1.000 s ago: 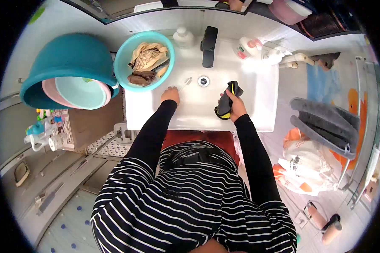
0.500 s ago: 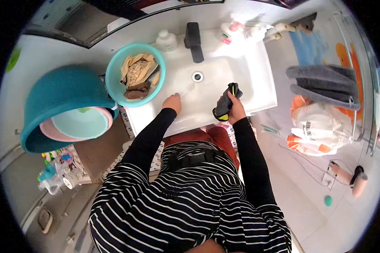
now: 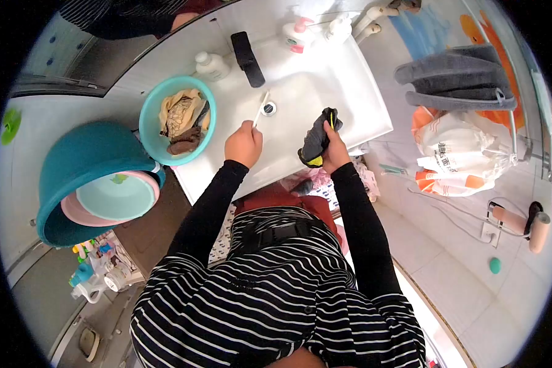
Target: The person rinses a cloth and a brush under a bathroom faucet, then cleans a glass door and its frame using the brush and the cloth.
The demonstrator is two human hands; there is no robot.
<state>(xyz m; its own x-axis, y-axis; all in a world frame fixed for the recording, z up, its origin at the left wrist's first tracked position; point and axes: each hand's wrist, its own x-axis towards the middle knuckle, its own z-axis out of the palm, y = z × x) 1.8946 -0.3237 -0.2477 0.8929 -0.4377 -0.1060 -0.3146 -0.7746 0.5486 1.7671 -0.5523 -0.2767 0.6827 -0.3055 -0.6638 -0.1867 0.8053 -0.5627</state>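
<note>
My left hand (image 3: 244,145) is closed around the handle of a slim white toothbrush (image 3: 259,110), whose far end points up beside the drain (image 3: 268,108). Over the right part of the white sink (image 3: 356,116), my right hand (image 3: 335,150) grips a dark grey sock-like cloth (image 3: 316,140) with yellow-green trim. The cloth is bunched, and my palm hides part of it. To the left of my left hand, a turquoise basin (image 3: 147,126) rests on the sink's edge, holding beige and brown cloth pieces (image 3: 181,116).
A black faucet (image 3: 247,59) rises at the sink's back, between a white bottle (image 3: 211,65) and a pump bottle (image 3: 297,35). Larger nested tubs (image 3: 83,150) stand at left. On the right hang a grey folded mat (image 3: 457,80) and a plastic bag (image 3: 460,150).
The toothbrush, blurred before, now shows clearly and points more upright beside the drain. My right hand keeps its grip on the dark cloth. The camera view has shifted and turned.
</note>
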